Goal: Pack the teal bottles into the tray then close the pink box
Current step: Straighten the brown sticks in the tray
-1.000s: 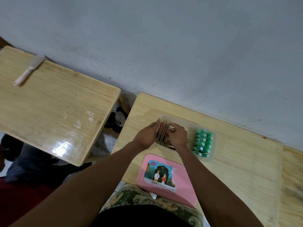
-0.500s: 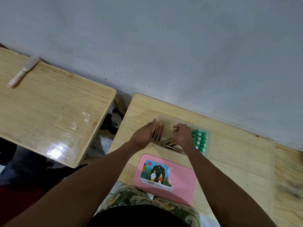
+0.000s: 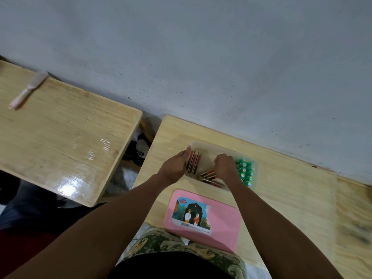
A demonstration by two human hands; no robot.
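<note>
A translucent tray (image 3: 209, 147) lies on the right-hand table by the wall. Several teal bottles (image 3: 245, 171) stand packed together at its right end. My left hand (image 3: 175, 165) lies flat against a few slim red and brown boxes (image 3: 193, 162) that stand on edge at the tray's left end. Inside the tray, my right hand (image 3: 224, 167) has its fingers curled down, just left of the bottles and above a few slanted red boxes (image 3: 209, 175). What its fingers hold is hidden. The pink box (image 3: 217, 218), with a picture label on top, lies at the table's near edge.
A second wooden table (image 3: 66, 137) stands to the left across a gap, with a pale knife-like tool (image 3: 28, 89) on its far side. Dark things lie on the floor in the gap. The grey wall runs right behind the tray. My lap is under the pink box.
My hands were together on the slim boxes; now the right hand has moved right, next to the teal bottles. The left hand stays against the upright boxes. The view has shifted slightly.
</note>
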